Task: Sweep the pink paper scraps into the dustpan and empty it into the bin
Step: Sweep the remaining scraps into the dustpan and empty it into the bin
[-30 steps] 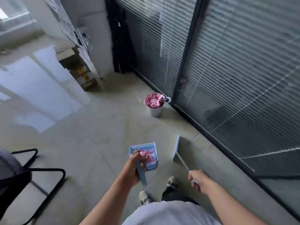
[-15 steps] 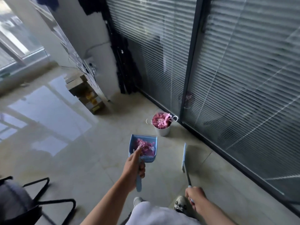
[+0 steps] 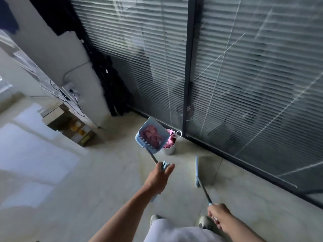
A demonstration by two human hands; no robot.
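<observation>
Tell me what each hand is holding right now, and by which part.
The left hand holds the blue dustpan by its long handle, pan raised over the bin. The right hand holds the broom by the end of its handle.

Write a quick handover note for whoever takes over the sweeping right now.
Left hand grips the dustpan handle, holding the pan raised beside the bin, partly in front of it.
Right hand grips the broom, head low by the floor.
Done: pink scraps are in the pan; the bin already holds scraps.
Left: tip the pan into the bin.
</observation>
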